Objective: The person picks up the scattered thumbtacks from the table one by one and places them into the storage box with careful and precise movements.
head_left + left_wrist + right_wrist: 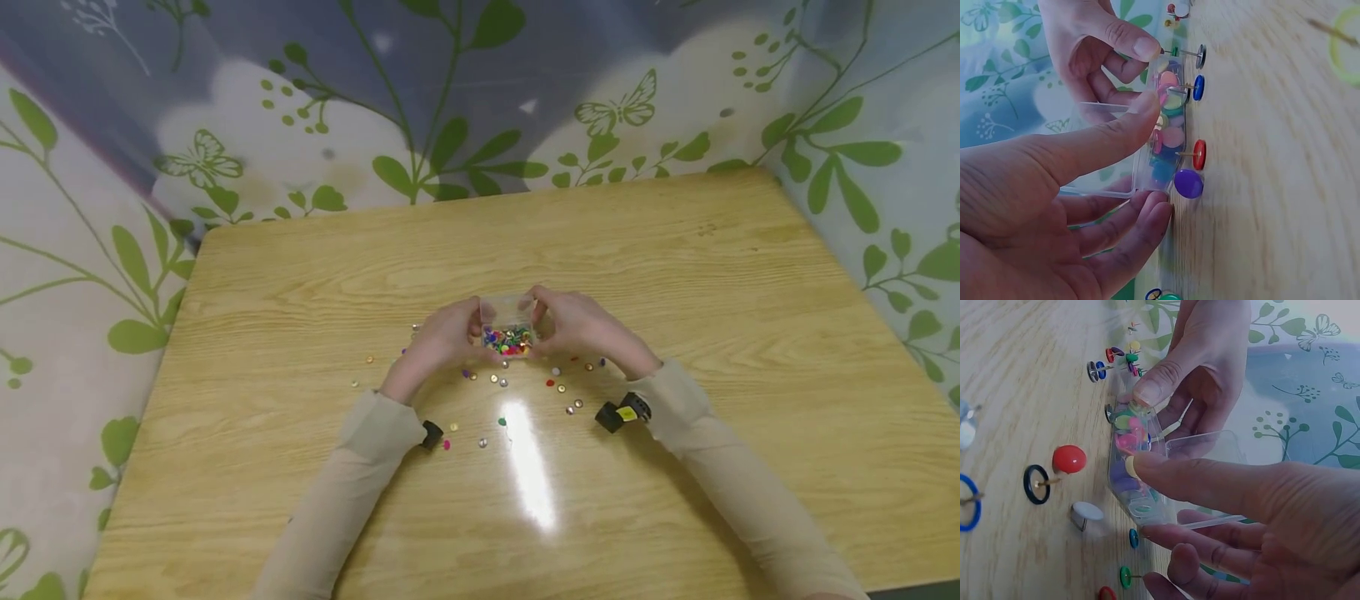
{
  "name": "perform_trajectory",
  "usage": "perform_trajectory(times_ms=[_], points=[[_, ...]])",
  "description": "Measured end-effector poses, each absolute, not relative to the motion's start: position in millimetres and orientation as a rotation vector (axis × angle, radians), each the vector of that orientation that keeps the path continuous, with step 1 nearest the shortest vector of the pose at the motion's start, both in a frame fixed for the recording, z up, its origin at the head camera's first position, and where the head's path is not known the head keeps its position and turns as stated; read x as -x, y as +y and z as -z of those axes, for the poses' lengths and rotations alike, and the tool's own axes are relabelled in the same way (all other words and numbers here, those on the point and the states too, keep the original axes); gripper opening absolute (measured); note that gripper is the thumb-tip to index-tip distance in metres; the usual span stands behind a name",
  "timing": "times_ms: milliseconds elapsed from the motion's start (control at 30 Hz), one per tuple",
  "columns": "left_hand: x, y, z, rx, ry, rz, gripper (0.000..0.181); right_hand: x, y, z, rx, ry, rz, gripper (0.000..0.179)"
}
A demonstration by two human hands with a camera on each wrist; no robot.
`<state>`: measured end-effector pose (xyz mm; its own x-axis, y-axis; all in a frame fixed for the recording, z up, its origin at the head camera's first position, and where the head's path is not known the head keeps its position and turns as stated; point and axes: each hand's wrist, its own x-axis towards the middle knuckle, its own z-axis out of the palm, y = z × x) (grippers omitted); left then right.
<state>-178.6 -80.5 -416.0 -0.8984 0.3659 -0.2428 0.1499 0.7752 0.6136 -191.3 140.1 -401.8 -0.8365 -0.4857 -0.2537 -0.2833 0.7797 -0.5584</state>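
A small clear plastic box (508, 342) full of colourful thumbtacks stands on the table, its hinged lid (506, 310) raised at the back. My left hand (444, 335) grips the left end, with the thumb along the front wall and the fingers behind and beside it. At the other end my right hand (581, 323) holds the box the same way, thumb at the front. In the left wrist view, a purple thumbtack (1189, 184) and a red thumbtack (1200, 154) lie close before the box. The right wrist view shows a white thumbtack (1087, 511) near its corner.
Loose thumbtacks are scattered over the wooden table (300, 292) around both hands, among them a pink one (447, 445) and a silver one (483, 442). Some lie point up. A leaf-patterned covering (465, 108) borders the table's back and sides.
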Motion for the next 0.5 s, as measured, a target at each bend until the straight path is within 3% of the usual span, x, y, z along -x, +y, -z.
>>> perform_trajectory(times_ms=[500], points=[[174.1, -79.6, 412.1, -0.437, 2.614, -0.845, 0.067, 190.7, 144.4, 398.9, 0.688, 2.518, 0.729, 0.072]])
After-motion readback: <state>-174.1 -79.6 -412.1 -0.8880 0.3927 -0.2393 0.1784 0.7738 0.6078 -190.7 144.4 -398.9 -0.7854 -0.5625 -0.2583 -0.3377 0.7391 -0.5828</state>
